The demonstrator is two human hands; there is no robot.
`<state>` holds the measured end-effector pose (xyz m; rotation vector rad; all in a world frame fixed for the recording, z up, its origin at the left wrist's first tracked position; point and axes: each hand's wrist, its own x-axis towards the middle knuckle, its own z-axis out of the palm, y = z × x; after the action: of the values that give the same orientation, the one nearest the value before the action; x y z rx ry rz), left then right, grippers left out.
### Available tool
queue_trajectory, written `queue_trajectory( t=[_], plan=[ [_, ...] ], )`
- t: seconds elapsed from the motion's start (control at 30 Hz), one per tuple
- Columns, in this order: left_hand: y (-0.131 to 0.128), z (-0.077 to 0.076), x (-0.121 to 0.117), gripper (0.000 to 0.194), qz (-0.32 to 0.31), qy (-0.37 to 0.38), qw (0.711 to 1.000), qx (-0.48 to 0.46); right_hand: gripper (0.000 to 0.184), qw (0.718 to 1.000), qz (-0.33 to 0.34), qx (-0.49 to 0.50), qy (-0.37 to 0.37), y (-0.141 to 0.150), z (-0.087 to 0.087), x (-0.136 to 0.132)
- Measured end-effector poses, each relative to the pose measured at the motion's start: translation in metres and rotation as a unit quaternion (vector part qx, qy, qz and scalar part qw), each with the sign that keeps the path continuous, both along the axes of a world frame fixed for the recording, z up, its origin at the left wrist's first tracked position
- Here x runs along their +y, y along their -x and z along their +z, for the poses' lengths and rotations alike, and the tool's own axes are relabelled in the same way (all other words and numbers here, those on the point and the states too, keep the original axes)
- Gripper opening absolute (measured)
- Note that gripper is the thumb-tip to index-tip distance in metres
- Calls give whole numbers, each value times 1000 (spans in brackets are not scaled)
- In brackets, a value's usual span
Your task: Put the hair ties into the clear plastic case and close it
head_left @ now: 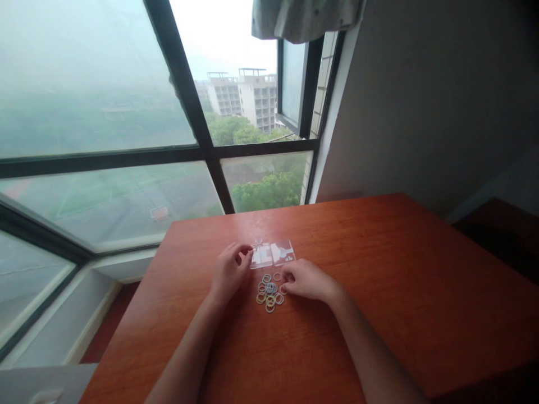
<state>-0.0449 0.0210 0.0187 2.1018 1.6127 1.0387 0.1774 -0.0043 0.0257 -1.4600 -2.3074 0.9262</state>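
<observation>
Right hand (pixel 305 279): fingertips curled under, partly hidden by its own knuckles; a ring shows just beside them, whether pinched or only touched cannot be told. Clear case (pixel 264 256): transparent, glare-washed, its contents hard to make out; left edge partly behind the left hand (pixel 233 264). Both forearms cut off at the near edge of view. Rings (pixel 270 289) lie heaped on the surface (pixel 379 280), near side of the case, left of the right grip. Left grip: thumb and forefinger slightly parted at the case's left edge; hold unclear.
</observation>
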Motion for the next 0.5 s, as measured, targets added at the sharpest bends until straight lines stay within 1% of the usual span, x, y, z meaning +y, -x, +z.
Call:
queue_trajectory(
  t=[0.13,0.27,0.37,0.5],
  plan=[
    [0,2,-1,13,-10,-2,1000,2,6,999,-34,34,-6,0,0,1],
    [-4,5,-5,14,-33,4,999,-14,8,994,-77,68,-42,2,2,4],
    [-9,8,-10,14,-62,25,997,-49,7,988,-100,93,-74,3,4,6],
    [-17,12,-15,14,-115,64,988,-82,5,981,-118,122,-98,5,6,6]
  ],
)
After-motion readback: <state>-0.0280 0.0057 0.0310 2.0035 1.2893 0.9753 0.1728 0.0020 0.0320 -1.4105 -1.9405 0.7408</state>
